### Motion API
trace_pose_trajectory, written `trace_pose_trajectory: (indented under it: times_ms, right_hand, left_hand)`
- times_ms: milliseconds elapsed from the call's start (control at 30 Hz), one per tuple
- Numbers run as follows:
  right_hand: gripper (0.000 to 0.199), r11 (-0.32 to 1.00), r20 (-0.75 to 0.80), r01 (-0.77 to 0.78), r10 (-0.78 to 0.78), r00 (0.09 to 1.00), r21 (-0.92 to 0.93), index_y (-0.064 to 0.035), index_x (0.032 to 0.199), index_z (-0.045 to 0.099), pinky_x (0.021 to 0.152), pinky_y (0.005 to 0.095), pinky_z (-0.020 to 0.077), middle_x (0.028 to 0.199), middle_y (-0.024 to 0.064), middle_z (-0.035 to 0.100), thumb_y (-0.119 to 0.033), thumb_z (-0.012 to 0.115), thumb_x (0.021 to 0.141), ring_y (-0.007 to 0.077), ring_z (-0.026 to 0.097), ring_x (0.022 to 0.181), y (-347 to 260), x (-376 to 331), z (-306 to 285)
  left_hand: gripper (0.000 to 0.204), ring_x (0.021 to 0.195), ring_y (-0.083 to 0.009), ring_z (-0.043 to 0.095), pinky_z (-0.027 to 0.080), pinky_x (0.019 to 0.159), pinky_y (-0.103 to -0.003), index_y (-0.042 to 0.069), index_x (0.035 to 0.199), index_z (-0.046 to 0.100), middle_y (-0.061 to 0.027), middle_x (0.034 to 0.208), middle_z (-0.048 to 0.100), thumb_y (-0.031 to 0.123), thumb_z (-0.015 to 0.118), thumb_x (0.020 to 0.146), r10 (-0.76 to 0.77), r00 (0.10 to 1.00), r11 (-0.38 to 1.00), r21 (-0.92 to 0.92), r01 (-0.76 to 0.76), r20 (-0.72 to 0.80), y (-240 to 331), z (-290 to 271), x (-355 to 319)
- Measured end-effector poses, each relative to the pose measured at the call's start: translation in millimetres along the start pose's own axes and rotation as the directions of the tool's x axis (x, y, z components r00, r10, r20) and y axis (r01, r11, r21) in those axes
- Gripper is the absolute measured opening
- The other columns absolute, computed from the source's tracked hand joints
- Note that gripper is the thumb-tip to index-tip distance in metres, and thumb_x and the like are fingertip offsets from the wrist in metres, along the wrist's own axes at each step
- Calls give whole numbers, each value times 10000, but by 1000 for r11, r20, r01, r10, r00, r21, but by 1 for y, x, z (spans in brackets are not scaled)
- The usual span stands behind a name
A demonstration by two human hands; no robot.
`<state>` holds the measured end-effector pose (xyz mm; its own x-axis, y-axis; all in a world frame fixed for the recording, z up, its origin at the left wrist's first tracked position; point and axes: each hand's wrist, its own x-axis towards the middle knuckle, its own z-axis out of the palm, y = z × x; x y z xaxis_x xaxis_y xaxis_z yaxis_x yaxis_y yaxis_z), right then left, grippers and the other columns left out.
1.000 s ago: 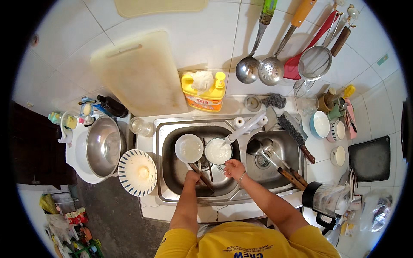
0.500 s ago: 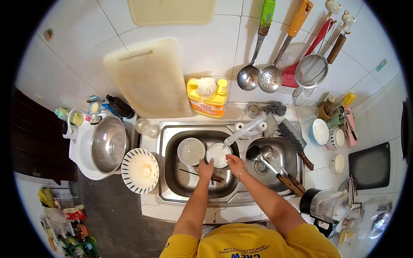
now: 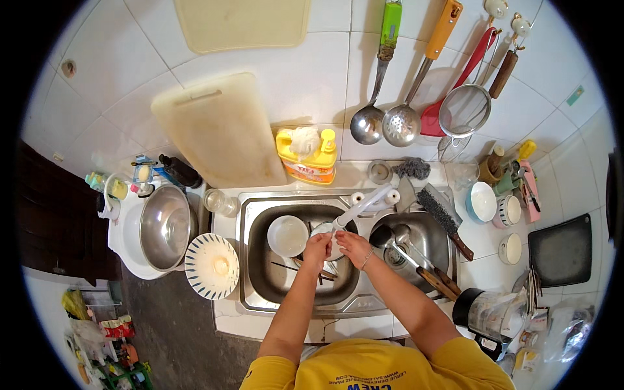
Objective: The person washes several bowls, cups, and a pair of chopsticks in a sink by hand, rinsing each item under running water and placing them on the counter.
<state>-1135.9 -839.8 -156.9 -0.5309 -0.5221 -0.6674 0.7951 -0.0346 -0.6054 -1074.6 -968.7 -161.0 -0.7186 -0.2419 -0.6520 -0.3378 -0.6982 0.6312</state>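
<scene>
Bright, even daylight — sharp centre, edges fisheye-bent.

two hands (image 3: 317, 247) (image 3: 351, 246), two cutting boards (image 3: 221, 130) (image 3: 244, 23), two ladles (image 3: 368, 122) (image 3: 401, 123)

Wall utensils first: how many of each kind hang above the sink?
Ladle: 1
Slotted skimmer: 1
Red spatula: 1
Wire strainer: 1
Total: 4
Below them, the left hand and right hand meet under the faucet, over a dish I cannot see clearly.
</scene>
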Motion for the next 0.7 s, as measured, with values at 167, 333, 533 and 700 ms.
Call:
trace_pose_trajectory:
  times_ms: [167, 333, 533, 700]
  right_hand:
    - [294, 999, 35, -20, 18, 999, 37, -99, 1081, 557, 854, 304, 370, 1059, 8, 561, -298, 464, 884, 127, 485, 975, -6, 0, 0]
    - [243, 987, 133, 8, -30, 991, 159, -95, 990, 566, 736, 286, 425, 933, 1, 574, -292, 469, 883, 124, 520, 863, -3, 5, 7]
    - [245, 986, 172, -81, 55, 984, 144, -97, 1039, 553, 708, 294, 429, 883, 5, 568, -260, 428, 905, 132, 513, 786, -4, -5, 20]
    - [317, 995, -5, 98, -98, 995, -4, -81, 1167, 499, 832, 307, 371, 1027, 6, 536, -252, 403, 919, 122, 466, 937, 3, 1, 26]
  left_hand:
    - [217, 432, -79, 390, 323, 413, -211, 95, 707, 484, 0, 569, 471, 231, 527, 870, -103, 994, 995, -18, 103, -33, 8, 13, -4]
    - [236, 472, -100, 422, 349, 438, -228, 94, 702, 501, -5, 565, 474, 231, 478, 893, 0, 998, 1000, -27, 2, 66, 12, 17, -13]
    - [405, 565, -170, 488, 421, 547, -294, 76, 744, 540, -44, 659, 540, 399, 371, 920, -85, 995, 986, -136, 92, 57, 2, -2, -7]
    - [599, 901, -221, 510, 414, 820, -363, 55, 1063, 523, -89, 976, 556, 556, 246, 886, -85, 980, 922, -359, 146, 181, 6, 3, -19]
